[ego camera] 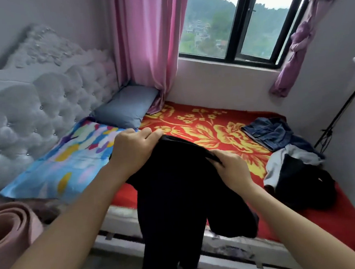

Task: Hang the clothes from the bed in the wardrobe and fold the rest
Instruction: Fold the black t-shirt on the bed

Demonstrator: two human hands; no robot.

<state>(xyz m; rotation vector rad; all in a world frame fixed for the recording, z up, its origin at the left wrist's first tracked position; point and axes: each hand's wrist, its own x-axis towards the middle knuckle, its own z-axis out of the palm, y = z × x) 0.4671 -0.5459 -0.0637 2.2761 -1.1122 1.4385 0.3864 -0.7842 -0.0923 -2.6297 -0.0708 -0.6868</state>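
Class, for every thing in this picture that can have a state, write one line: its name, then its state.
black trousers: unfolded, held up by the top, legs hanging.
left hand: gripping the trousers.
right hand: pinching the trousers.
denim garment: lying loose on the bed.
white and dark clothes: heaped, unfolded.
pink curtain: hanging loose.
purple curtain: knotted.
pink mat: rolled up.

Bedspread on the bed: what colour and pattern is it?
The bedspread is red with large yellow flowers, shown clearest in the head view.

Bare forearms run to bare left hand [131,152] and right hand [233,169].
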